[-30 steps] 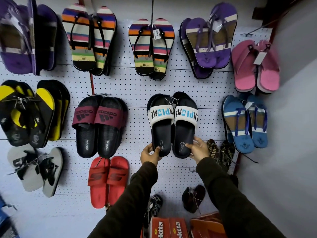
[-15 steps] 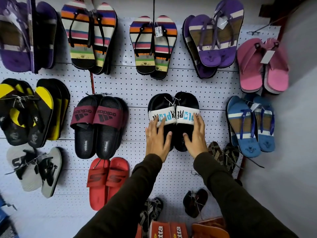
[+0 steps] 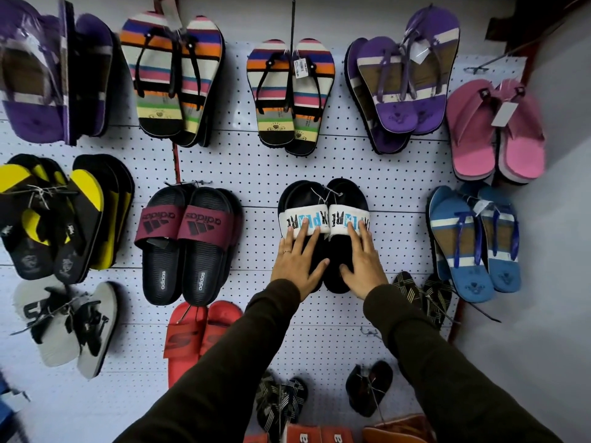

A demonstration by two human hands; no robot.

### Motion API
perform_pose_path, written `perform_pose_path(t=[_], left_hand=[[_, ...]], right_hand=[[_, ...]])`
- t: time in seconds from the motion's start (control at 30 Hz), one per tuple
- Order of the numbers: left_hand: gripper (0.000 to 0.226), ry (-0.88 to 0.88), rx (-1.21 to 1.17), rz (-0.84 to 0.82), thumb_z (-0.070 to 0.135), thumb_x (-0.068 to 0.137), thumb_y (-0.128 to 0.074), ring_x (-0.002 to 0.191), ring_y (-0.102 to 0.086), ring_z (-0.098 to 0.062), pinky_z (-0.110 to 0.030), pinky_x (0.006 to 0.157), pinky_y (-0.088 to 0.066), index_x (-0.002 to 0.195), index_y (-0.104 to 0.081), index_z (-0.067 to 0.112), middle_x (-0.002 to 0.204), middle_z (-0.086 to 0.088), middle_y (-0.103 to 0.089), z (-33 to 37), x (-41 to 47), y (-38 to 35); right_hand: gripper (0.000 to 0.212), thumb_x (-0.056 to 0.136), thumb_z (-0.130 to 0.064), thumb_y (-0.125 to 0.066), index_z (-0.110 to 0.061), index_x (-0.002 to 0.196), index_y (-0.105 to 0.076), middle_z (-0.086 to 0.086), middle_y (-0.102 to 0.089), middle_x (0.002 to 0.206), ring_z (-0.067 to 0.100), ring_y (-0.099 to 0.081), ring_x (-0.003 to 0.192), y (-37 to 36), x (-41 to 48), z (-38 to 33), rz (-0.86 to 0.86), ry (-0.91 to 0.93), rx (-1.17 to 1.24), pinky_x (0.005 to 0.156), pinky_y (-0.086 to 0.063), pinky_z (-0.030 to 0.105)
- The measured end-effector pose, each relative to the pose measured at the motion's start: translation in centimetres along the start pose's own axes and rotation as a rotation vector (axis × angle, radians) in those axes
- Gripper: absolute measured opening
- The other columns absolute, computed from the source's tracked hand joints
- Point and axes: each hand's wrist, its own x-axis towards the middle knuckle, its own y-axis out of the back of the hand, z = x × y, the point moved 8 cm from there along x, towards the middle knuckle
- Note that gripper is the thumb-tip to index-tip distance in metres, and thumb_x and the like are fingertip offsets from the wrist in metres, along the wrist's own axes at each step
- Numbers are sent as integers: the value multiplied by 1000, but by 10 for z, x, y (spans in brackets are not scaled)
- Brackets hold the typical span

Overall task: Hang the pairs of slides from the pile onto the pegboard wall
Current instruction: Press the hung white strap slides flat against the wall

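A pair of black slides [image 3: 347, 193] with white straps printed in blue and black letters hangs on the white pegboard wall [image 3: 256, 167], in the middle row. My left hand [image 3: 299, 263] lies flat on the left slide, fingers spread, fingertips on its strap. Flat on the right slide is my right hand [image 3: 364, 266], its fingertips also on the strap. Neither hand grips anything. The heels of both slides are partly hidden under my palms.
Maroon-strap black slides [image 3: 188, 238] hang to the left, red slides [image 3: 198, 334] below them. Blue flip-flops [image 3: 473, 244] and a small dark patterned pair [image 3: 422, 292] hang to the right. Striped [image 3: 291, 94], purple [image 3: 403, 84] and pink [image 3: 495, 132] pairs fill the top row. Orange boxes [image 3: 319, 436] sit below.
My hands let go of the slides' heels and slid up, now lying flat on the footbeds with fingertips on the straps. The pair stays hanging on the wall.
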Motion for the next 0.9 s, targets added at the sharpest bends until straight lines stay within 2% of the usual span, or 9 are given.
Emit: perform_pose_path(t=[0.07, 0.2, 0.3, 0.4, 0.67, 0.77, 0.9], left_hand=[[70, -18, 27, 14, 57, 93, -28, 152, 3, -28, -45, 124, -2, 153, -3, 32, 164, 5, 5, 0, -3, 6], [67, -40, 17, 78, 56, 93, -27, 152, -4, -21, -45, 124, -3, 153, -8, 33, 164, 5, -6, -13, -17, 27], [64, -52, -1, 138, 54, 94, -29, 152, -6, -18, -44, 124, -2, 153, -12, 32, 164, 5, -10, -35, -32, 52], [63, -34, 46, 203, 52, 95, -31, 152, -5, -17, -45, 124, 0, 152, -13, 32, 163, 6, -11, -67, -46, 78], [63, 95, 95, 310, 49, 95, -31, 152, -2, -18, -49, 123, -1, 152, -18, 26, 164, 2, -10, -170, -83, 140], [64, 148, 86, 331, 48, 94, -28, 152, -4, -19, -50, 123, -3, 152, -19, 23, 163, 1, -15, -207, -93, 153], [67, 234, 119, 284, 53, 93, -19, 152, -2, -21, -48, 123, 1, 153, -16, 23, 164, 2, -12, -246, -96, 150]], right_hand=[[85, 86, -7, -58, -24, 156, -14, -1, 1, 168, 27, -9, 156, 6, -3, -4, 79, -14, 53, 122, -27, 49], [70, 88, -4, -54, -18, 152, -28, 1, -9, 166, 24, -10, 155, 14, -16, -32, 278, 36, 162, 119, -29, 33], [63, 92, -12, -52, -17, 151, -31, 4, -11, 165, 24, -10, 155, 3, -21, -62, 328, 93, 212, 121, -27, 37], [62, 94, -21, -51, -13, 151, -29, 8, -12, 165, 25, -10, 155, -22, -20, -95, 299, 149, 242, 123, -26, 45], [70, 96, -36, -47, -16, 157, -17, 4, -5, 168, 23, 1, 157, -90, -9, -213, 109, 348, 154, 126, -18, 45], [71, 96, -34, -46, -17, 158, -14, 4, -1, 169, 25, 5, 156, -115, -5, -250, 39, 406, 99, 126, -14, 48], [69, 94, -29, -45, -21, 157, -18, 6, 0, 169, 29, 8, 156, -142, 0, -275, -27, 436, -2, 126, -8, 50]])
